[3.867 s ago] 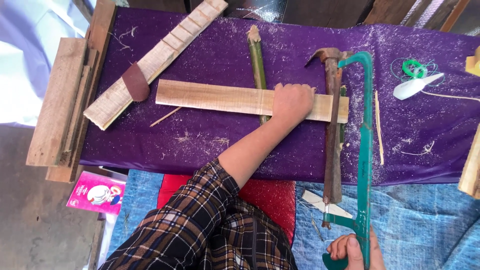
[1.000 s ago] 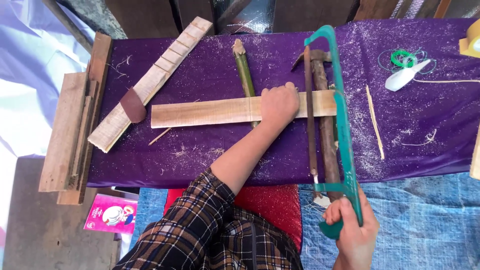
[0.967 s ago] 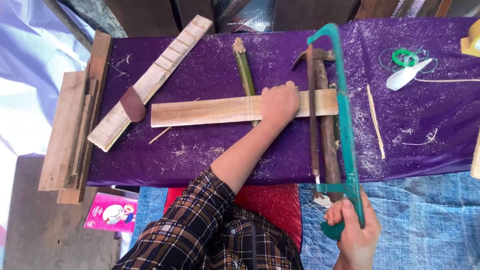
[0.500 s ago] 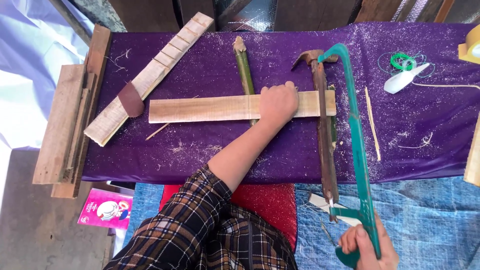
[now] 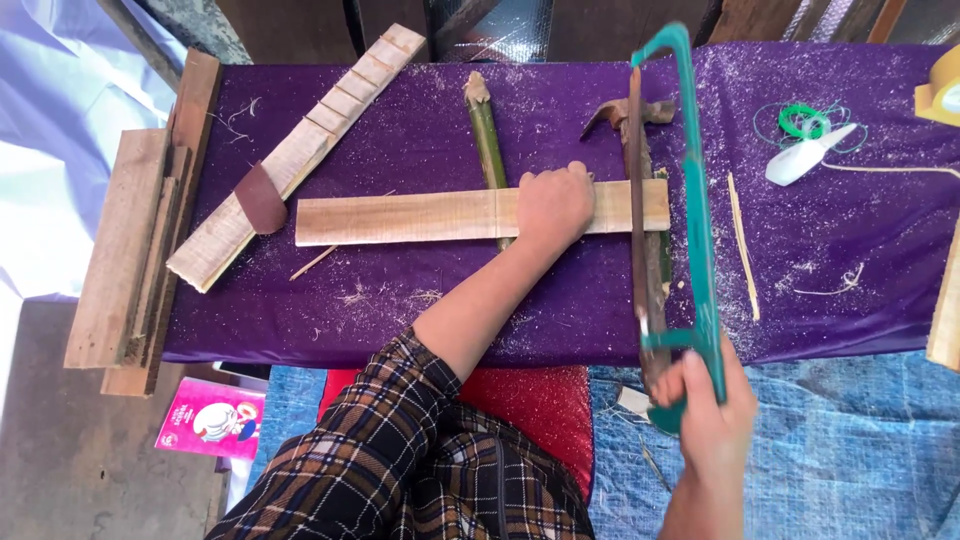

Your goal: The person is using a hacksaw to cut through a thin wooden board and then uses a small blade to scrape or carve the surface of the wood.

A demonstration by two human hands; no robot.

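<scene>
Head view: left hand (image 5: 553, 203) pins the pale flat wooden strip (image 5: 420, 216) while right hand (image 5: 712, 420), clenched on the teal-framed hacksaw (image 5: 697, 230), should stroke straight and lightly.

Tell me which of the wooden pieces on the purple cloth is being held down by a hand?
The flat pale plank lying crosswise in the middle, pressed down by the left hand. The notched strip lies slanted and untouched further left.

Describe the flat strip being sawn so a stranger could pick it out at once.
On the purple cloth covering the bench, look to the middle, where the left hand presses down. Under it lies the pale flat strip, running crosswise, with the green-framed saw crossing its right end. Unlike the longer notched slat lying diagonally at left, it is smooth.
</scene>
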